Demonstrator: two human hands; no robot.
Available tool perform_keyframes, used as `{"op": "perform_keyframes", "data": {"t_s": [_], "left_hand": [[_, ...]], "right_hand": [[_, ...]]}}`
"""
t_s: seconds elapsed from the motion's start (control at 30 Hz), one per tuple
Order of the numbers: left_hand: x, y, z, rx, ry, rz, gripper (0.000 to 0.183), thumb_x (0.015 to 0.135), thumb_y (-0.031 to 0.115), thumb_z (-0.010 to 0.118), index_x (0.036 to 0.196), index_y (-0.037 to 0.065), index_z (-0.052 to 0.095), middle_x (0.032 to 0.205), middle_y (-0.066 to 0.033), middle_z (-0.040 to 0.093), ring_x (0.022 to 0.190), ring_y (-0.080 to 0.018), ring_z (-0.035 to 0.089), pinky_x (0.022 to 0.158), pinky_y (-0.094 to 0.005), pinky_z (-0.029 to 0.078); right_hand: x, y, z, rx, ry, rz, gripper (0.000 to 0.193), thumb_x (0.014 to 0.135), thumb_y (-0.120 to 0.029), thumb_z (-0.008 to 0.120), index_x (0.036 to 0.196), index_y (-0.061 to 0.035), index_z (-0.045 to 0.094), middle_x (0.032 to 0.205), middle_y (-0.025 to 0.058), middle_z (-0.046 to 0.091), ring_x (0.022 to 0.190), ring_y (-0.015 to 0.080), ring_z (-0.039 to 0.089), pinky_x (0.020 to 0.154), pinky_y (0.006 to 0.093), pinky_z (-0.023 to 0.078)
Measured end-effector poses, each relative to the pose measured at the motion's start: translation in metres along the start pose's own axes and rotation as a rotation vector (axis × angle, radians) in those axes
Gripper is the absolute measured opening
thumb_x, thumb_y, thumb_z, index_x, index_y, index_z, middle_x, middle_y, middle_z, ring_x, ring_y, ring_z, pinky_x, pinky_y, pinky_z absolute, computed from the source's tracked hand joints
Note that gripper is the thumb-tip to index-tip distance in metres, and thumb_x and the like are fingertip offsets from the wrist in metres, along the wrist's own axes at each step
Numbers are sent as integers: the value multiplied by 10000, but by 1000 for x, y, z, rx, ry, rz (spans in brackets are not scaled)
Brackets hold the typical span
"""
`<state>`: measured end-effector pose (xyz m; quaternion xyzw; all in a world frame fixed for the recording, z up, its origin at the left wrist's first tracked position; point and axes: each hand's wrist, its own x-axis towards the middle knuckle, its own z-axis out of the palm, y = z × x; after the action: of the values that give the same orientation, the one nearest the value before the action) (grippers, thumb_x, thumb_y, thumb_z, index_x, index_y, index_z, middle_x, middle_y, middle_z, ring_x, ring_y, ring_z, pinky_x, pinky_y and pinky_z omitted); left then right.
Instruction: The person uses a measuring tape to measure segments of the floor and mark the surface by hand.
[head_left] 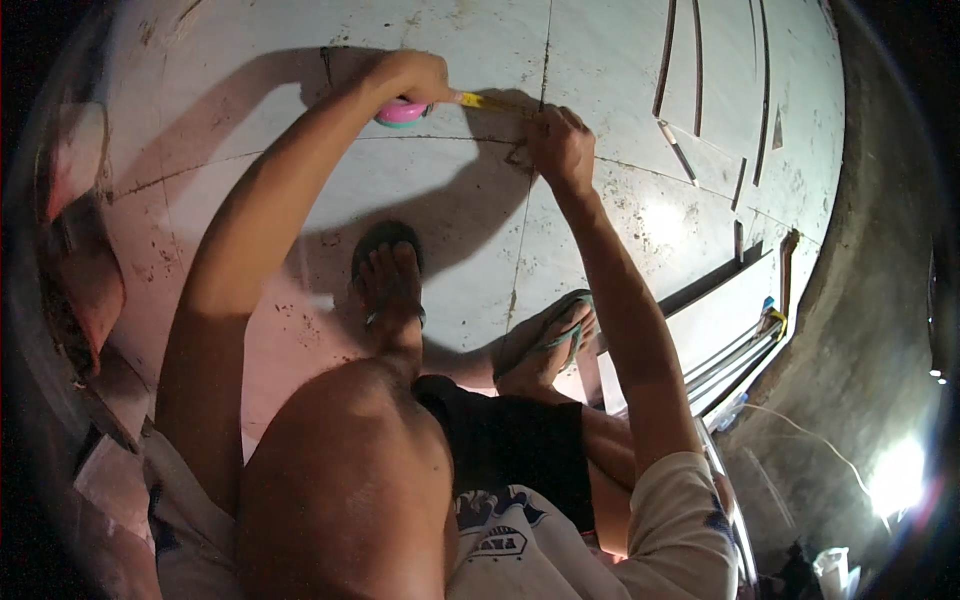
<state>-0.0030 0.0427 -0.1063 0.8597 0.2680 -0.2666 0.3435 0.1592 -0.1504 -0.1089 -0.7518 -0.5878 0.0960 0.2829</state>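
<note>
A tape measure (402,112) with a pink and teal round case shows under my left hand (412,75). The fingers of that hand are closed around it, partly hiding the case. From there a short stretch of yellow blade (478,101) runs to the right, just above the tiled floor. My right hand (563,145) is closed at the other end of the blade, and its fingers hide the tip. Both arms reach forward past my knee and my feet in flip-flops.
Thin dark strips (698,70) lie on the floor tiles (450,190) at the far right, beside a pen-like stick (678,153). Long metal pieces (735,355) lie along the right wall. A bright lamp (897,478) with a cord shines at the lower right.
</note>
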Motion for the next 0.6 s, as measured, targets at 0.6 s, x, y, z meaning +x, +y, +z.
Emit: {"op": "perform_keyframes", "data": {"t_s": [0.6], "left_hand": [[-49,29,20,-246,-78,8,452,858,412,513,603,51,608,474,-65,521,427,-171,479,446,-352,394]], "right_hand": [[-44,-1,-14,31,107,-139,91,663,10,648,687,-52,586,632,76,545,643,247,583,572,340,484]]}}
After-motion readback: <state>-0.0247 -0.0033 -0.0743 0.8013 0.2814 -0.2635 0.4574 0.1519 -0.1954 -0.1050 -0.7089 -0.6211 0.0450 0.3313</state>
